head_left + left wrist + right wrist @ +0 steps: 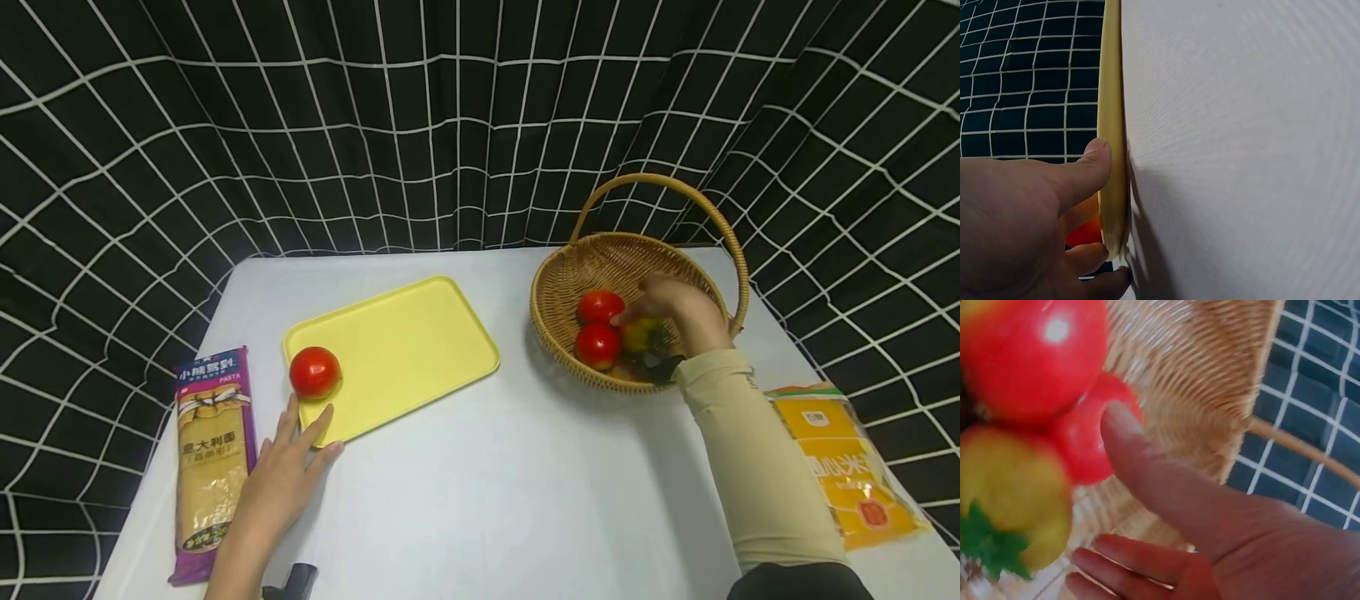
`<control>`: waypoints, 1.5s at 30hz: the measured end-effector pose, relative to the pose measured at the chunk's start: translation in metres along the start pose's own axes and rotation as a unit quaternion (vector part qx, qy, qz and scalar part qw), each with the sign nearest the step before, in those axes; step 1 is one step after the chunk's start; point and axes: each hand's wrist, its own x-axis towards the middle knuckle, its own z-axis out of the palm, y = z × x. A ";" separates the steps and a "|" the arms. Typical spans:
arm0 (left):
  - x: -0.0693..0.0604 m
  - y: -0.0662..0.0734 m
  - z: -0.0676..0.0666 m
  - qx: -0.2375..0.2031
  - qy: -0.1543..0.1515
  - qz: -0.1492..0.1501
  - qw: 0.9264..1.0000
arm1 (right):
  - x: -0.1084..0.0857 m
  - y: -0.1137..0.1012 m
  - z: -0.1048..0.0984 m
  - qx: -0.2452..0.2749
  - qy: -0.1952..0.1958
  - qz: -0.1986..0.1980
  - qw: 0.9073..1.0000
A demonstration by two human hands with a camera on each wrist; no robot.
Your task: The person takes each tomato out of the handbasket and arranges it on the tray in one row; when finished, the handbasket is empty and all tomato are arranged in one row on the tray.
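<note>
My left hand [281, 483] lies at the near left corner of a yellow tray [405, 342], fingers spread and touching its edge. In the left wrist view, the thumb rests against the rim. A red tomato [315, 372] sits on that tray just beyond the fingertips. Inside a wicker basket [551, 333], my right hand [678, 308] reaches down with fingers extended and nothing held between them. Its thumb is close to two red tomatoes [597, 346]; whether it touches one I cannot tell. A yellow-and-red fruit with a green leafy top [1016, 494] lies beside them, blurred and partly hidden in the head view.
A purple pasta packet [213, 458] lies left of the tray. At the right edge of the white table [487, 500], an orange-yellow food bag [847, 467] is partly behind the right sleeve. The basket's handle [660, 177] arches high. Black gridded cloth [420, 125] surrounds the table.
</note>
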 end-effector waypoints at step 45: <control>0.001 0.002 0.001 -0.002 0.008 -0.001 1.000 | 0.040 0.009 0.027 0.012 0.041 -0.113 0.993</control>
